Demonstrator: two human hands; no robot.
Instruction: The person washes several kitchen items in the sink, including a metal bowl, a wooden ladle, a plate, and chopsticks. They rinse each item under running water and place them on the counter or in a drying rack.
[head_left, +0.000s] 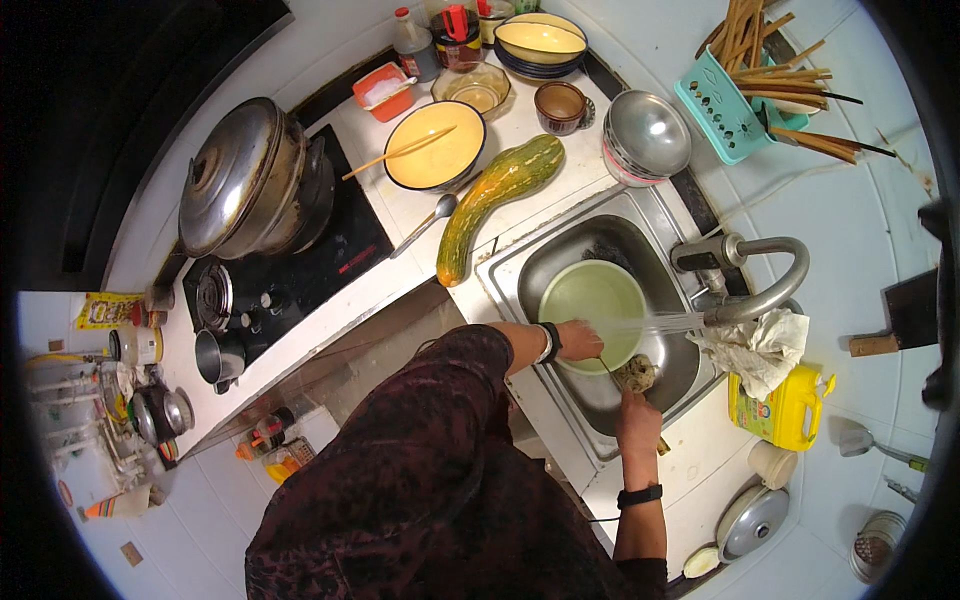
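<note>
Water runs from the curved metal faucet (772, 289) into a pale green basin (592, 300) that stands in the stainless steel sink (525, 277). At the basin's near left rim is my left hand (580, 340), its fingers closed on a thin utensil handle. My right hand (637, 412) grips a crumpled greyish cloth or scrubber (637, 373) over the sink, beside the basin's lower right rim. What the utensil's far end looks like is hidden by the cloth and the basin.
A long green-orange squash (499, 195), a yellow bowl with chopsticks (439, 161) and a spoon (427, 221) lie left of the sink. Stacked metal bowls (649, 135) stand behind it. A yellow oil jug (780, 412) is at right; a large lidded pot (240, 180) sits on the stove.
</note>
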